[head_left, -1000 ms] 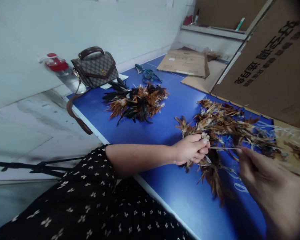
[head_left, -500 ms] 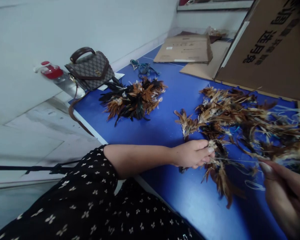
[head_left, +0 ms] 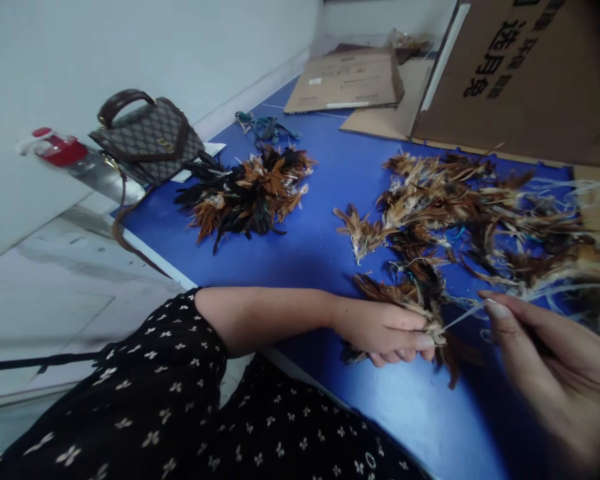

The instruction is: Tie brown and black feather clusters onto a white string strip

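Observation:
My left hand (head_left: 385, 330) is closed on a bunch of brown and black feathers (head_left: 415, 290), pinching it at the quill end. Its feathers fan out behind and below the fingers. A thin whitish string (head_left: 463, 317) runs taut from that end to my right hand (head_left: 545, 360), which pinches it between thumb and forefinger. From there the string trails off to the right. Just beyond my hands lies a heap of tan and brown feather bunches (head_left: 440, 200) with loose strands among them. One small feather bunch (head_left: 360, 230) sits at the heap's left side.
On the blue table (head_left: 315, 250) a pile of black and rust feathers (head_left: 250, 193) lies left, near teal cords (head_left: 265, 127). A handbag (head_left: 150, 140) and a red-capped bottle (head_left: 85, 163) stand at the left edge. Flat cardboard (head_left: 345, 80) and a large carton (head_left: 525, 87) are behind.
The view has shifted slightly right. My left hand has turned the feather bunch, whose feathers now show above the fingers. My right hand has come closer, and the string slants up to it.

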`<action>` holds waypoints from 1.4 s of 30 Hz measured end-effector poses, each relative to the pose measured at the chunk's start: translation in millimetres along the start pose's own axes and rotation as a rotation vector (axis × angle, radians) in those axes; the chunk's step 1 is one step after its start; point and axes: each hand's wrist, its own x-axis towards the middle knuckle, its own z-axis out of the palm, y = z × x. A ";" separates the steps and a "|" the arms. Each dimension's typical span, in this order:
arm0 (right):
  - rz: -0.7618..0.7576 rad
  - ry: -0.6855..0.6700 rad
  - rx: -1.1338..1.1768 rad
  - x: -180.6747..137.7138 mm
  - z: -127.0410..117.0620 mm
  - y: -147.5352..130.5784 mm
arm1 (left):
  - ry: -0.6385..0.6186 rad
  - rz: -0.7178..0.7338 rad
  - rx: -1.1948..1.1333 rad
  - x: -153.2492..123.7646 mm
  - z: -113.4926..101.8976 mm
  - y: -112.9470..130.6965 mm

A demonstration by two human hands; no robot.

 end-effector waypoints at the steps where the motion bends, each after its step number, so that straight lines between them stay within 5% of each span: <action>1: 0.020 -0.010 -0.001 -0.2 1.1 -5.0 | -0.010 -0.010 0.024 0.3 0.9 -0.9; 7: -0.218 -0.065 0.094 8.0 22.1 -10.9 | -0.084 -0.078 0.179 0.3 6.7 -3.0; 11: -0.238 -0.095 0.121 8.9 32.5 -8.4 | -0.237 -0.062 -0.074 2.8 8.1 -9.1; 15: -0.185 0.038 0.099 0.8 26.0 -19.1 | -0.330 -0.055 -0.261 7.7 8.1 -17.1; 19: -0.305 0.046 0.120 -2.7 20.6 -27.7 | -0.335 -0.079 -0.275 13.7 8.2 -25.5; 23: -0.346 -0.100 0.144 3.4 31.3 -13.9 | -0.371 -0.102 -0.208 14.8 10.2 -28.1; 26: -0.320 -0.224 0.093 9.6 37.5 -0.8 | -0.342 -0.004 -0.227 8.9 11.9 -21.3; 33: -0.363 -0.094 0.177 15.2 18.7 -16.0 | -0.164 0.268 -0.408 3.2 5.6 -7.7; 42: -0.451 -0.288 0.316 13.4 20.5 -19.3 | -0.218 0.347 -0.388 10.6 -3.8 -10.0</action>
